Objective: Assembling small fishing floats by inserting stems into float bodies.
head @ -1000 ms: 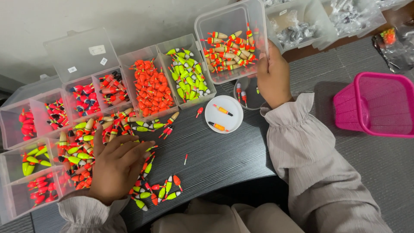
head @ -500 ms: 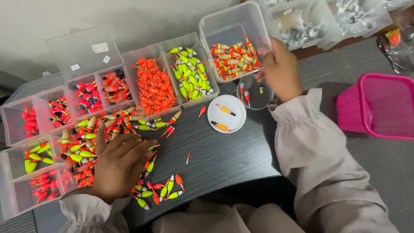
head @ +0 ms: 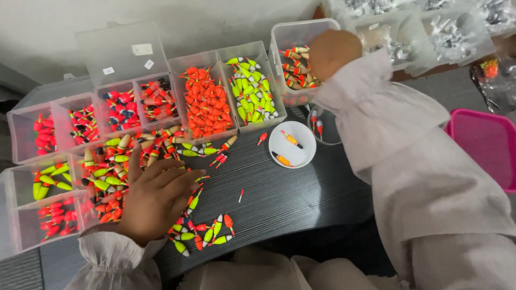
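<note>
My left hand (head: 153,196) lies flat with its fingers spread on a heap of loose fishing floats (head: 107,172), red, orange and yellow-green, on the dark table. It holds nothing. My right hand (head: 334,53) reaches into a clear plastic box (head: 293,32) at the back, over the striped floats (head: 295,72) inside it. Its fingers are hidden in the box, so I cannot tell whether they hold anything. A small white dish (head: 301,157) with two orange floats sits between my arms.
Clear boxes stand in a row: orange-red floats (head: 207,104), yellow-green floats (head: 250,88), red-blue ones (head: 121,104). More trays sit at the left edge (head: 32,129). A pink basket (head: 484,145) stands at right. Bags of metal parts (head: 446,27) lie behind. Stray floats (head: 209,231) lie near the table's front.
The clear box that my right hand held tilted above the table now stands down in the row, and that hand has gone into it. My left hand has stayed on the heap.
</note>
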